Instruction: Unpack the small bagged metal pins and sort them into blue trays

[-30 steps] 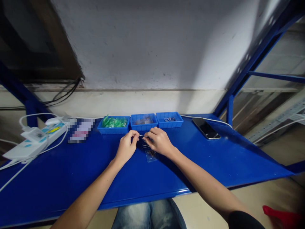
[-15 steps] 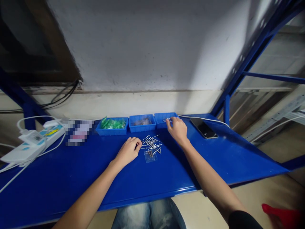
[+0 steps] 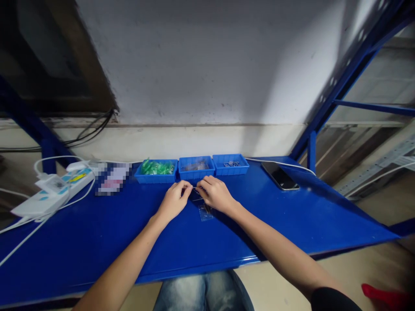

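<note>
Two hands — left hand (image 3: 173, 200), right hand (image 3: 216, 193) — fingertips pinched closed on thin metal piece (image 3: 194, 188).

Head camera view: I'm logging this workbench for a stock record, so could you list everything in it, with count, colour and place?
Table: one, blue, centre
Trays: three, blue, row at back
Green packets: uncountable, left tray
Clear packets: uncountable, brownish contents, middle tray
Metal pieces: several, silver, right tray
Thin piece: one, pale, between fingertips
Clear bag: one, by right hand
Phone: one, black, right
Power strip: one, white, left
Pixelated item: one, white-pink, beside strip
Cables: several, white and black, back and left
Frame: blue, both sides
Wall: pale grey, behind
Red item: one, floor, right
Jeans: blue, bottom
Left hand, right hand: bare, centre
</note>
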Demonstrator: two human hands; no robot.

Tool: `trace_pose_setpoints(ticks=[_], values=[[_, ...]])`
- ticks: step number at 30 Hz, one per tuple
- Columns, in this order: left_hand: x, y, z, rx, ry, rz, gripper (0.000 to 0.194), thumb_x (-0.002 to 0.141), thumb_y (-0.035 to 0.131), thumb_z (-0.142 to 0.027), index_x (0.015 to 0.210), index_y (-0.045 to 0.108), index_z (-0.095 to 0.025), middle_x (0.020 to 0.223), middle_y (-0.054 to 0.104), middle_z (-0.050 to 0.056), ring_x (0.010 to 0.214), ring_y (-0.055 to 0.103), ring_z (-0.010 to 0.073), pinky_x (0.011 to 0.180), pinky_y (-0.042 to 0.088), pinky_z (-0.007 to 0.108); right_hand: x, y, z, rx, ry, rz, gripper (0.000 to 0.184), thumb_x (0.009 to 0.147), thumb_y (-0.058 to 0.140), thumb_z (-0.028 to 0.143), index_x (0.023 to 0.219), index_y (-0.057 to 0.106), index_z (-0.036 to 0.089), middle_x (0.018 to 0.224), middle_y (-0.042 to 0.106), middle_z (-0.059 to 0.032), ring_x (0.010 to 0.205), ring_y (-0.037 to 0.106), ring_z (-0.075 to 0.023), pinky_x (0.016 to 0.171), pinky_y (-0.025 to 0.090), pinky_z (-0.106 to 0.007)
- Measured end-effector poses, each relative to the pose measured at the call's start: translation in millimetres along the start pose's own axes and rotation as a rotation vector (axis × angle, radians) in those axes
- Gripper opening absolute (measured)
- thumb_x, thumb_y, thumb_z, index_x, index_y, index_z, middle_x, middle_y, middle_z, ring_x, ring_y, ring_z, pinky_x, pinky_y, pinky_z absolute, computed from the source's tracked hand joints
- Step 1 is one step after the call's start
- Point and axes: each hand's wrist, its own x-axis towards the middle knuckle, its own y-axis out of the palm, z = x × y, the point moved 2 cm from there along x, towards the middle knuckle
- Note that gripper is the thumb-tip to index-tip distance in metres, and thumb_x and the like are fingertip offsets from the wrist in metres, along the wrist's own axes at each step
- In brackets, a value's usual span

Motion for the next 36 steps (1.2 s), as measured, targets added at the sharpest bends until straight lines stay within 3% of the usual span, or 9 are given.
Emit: trace_pose_setpoints(ticks=[3,8,14,18,21,23,26,31,36], values=[[-1.4,-2.9,-6.1,-0.048,0.035,-0.044,0.019,0.088,0.044,-0.033,0.093,0.058,-0.022,0.085,0.063,0.003,0.076,0.056,0.0172,0.072,0.042,0.028,0.2,-2.0,-3.9,0.043,0.032,-0.026,0.022,0.094,0.041,0.027,0.086,0.058,0.017,0.081,0.058,-0.0058,0.078,0.051,-0.0161,0.072,0.039,-0.027],[-0.8,-8.2,-9.4,-0.017,0.073,-0.075,0.023,0.090,0.041,-0.033,0.082,0.059,-0.021,0.081,0.064,0.003,0.079,0.055,0.0187,0.076,0.040,0.030,0.0,-3.6,-1.7,0.068,-0.008,-0.026,0.023,0.093,0.042,0.032,0.090,0.059,0.017,0.082,0.058,-0.0063,0.077,0.051,-0.0164,0.070,0.039,-0.027],[-1.5,-1.6,-8.7,-0.004,0.058,0.035,0.024,0.088,0.043,-0.035,0.080,0.062,-0.022,0.074,0.063,0.002,0.074,0.055,0.0189,0.071,0.040,0.030,3.2,-22.1,-13.2,0.019,-0.054,-0.103,0.028,0.094,0.039,0.031,0.083,0.061,0.018,0.077,0.056,-0.0066,0.074,0.049,-0.0171,0.070,0.037,-0.029],[-5.1,10.8,-7.3,0.076,0.090,0.147,0.013,0.080,0.056,-0.033,0.082,0.065,-0.023,0.077,0.062,0.003,0.076,0.053,0.0197,0.074,0.039,0.032,0.9,-37.8,-57.0,-0.152,0.319,-0.272,0.037,0.094,0.033,0.033,0.075,0.060,0.017,0.074,0.056,-0.0082,0.074,0.049,-0.0195,0.069,0.036,-0.031],[-7.9,18.0,-6.7,0.096,0.100,0.206,0.012,0.080,0.056,-0.030,0.081,0.066,-0.024,0.085,0.062,0.004,0.081,0.052,0.0209,0.076,0.039,0.034,-8.9,-39.2,-87.2,-0.318,0.610,-0.248,0.032,0.091,0.040,0.037,0.086,0.062,0.014,0.082,0.060,-0.0136,0.080,0.051,-0.0249,0.067,0.037,-0.033],[-8.7,20.5,-7.2,0.086,0.096,0.210,0.013,0.082,0.053,-0.027,0.079,0.065,-0.023,0.086,0.062,0.005,0.082,0.050,0.0214,0.076,0.038,0.034,-13.9,-36.4,-92.8,-0.333,0.663,-0.218,0.030,0.088,0.046,0.038,0.094,0.062,0.012,0.089,0.061,-0.0163,0.086,0.052,-0.0277,0.069,0.038,-0.035],[-7.1,20.0,-8.3,0.058,0.098,0.180,0.016,0.085,0.048,-0.025,0.077,0.062,-0.022,0.083,0.062,0.004,0.080,0.049,0.0211,0.074,0.038,0.034,-12.2,-28.1,-75.7,-0.151,0.521,-0.185,0.027,0.089,0.046,0.036,0.098,0.060,0.015,0.091,0.062,-0.0133,0.088,0.054,-0.0249,0.074,0.040,-0.034],[0.1,5.8,-5.9,0.005,0.077,0.031,0.023,0.090,0.040,-0.028,0.081,0.059,-0.021,0.082,0.065,0.003,0.078,0.052,0.0198,0.078,0.039,0.033,-1.0,-9.8,-20.3,0.160,0.037,0.023,0.020,0.088,0.051,0.034,0.099,0.059,0.019,0.089,0.061,-0.0058,0.084,0.055,-0.0182,0.076,0.041,-0.029],[1.5,-4.9,-2.8,-0.029,0.030,-0.052,0.022,0.090,0.039,-0.029,0.087,0.059,-0.022,0.081,0.065,0.003,0.078,0.056,0.0191,0.075,0.042,0.030,-0.7,-5.5,-2.3,0.065,-0.067,0.061,0.015,0.089,0.049,0.026,0.092,0.061,0.018,0.083,0.058,-0.0056,0.078,0.050,-0.0168,0.071,0.038,-0.028]])
